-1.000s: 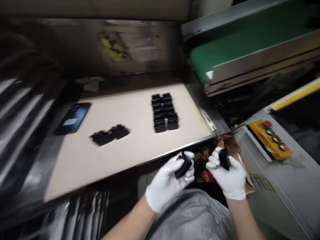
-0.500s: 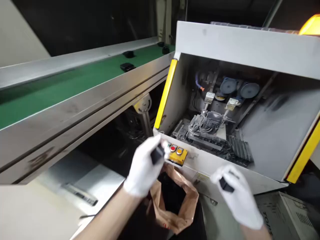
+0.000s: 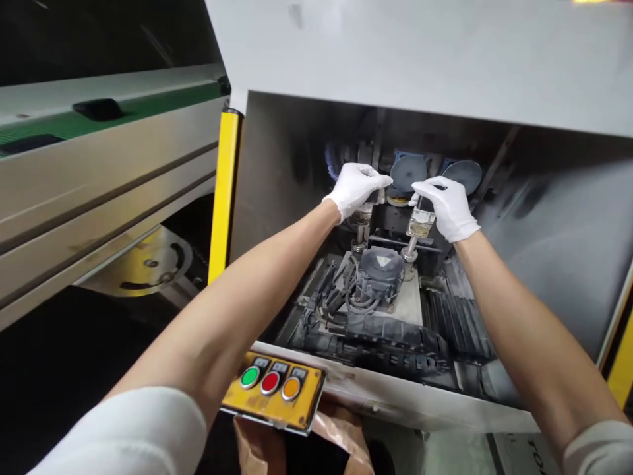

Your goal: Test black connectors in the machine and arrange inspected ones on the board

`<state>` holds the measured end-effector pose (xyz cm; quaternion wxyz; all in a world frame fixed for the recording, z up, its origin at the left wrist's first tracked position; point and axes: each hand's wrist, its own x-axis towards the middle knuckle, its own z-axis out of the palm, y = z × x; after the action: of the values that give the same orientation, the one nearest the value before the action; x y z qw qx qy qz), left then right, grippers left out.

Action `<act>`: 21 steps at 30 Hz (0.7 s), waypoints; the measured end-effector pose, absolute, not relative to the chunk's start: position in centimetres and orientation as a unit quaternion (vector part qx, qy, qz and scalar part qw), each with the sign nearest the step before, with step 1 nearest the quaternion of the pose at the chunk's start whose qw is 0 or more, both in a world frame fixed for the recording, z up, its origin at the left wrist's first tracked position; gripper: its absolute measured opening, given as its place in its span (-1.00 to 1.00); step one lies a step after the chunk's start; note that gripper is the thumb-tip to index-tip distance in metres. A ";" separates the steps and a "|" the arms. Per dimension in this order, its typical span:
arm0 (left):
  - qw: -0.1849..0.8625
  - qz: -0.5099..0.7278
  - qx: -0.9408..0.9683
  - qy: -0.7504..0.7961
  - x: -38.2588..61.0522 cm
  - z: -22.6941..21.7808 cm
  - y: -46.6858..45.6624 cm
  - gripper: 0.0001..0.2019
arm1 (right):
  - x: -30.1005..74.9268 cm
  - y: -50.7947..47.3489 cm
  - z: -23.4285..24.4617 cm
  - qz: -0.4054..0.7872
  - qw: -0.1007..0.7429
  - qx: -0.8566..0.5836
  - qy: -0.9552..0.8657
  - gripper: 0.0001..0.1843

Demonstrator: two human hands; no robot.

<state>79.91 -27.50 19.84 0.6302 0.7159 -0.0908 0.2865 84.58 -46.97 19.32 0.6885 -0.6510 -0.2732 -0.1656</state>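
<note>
Two white-gloved hands, the left hand (image 3: 353, 190) and the right hand (image 3: 445, 208), are raised inside an open machine housing (image 3: 395, 59). Far left, a green conveyor belt (image 3: 158, 109) carries a black part (image 3: 97, 109). Next, a yellow safety strip (image 3: 225, 191) runs down the housing's edge. Below it sits a yellow button panel (image 3: 273, 389) with green, red and orange buttons, above a brown paper bag (image 3: 341, 439). The left hand is curled, fingers together, at the top of a metal post (image 3: 361, 231); whether it is gripping cannot be confirmed. A dark round unit (image 3: 380, 272) with cables stands below, between the hands. The right hand's fingers (image 3: 435, 194) are bunched just above a metal block (image 3: 421, 223), and their grip is likewise unconfirmed. Two blue discs (image 3: 408, 173) sit behind the hands.
</note>
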 end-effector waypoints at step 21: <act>0.647 0.295 0.683 -0.169 78.4 18.4 -27.1 -0.76 | 81.1 -46.3 18.7 -0.118 0.707 -0.633 -0.294 -0.70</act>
<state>78.39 -27.11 18.43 0.6467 0.6829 -0.1688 0.2949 81.09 -46.27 18.72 0.7066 -0.6327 -0.2941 -0.1178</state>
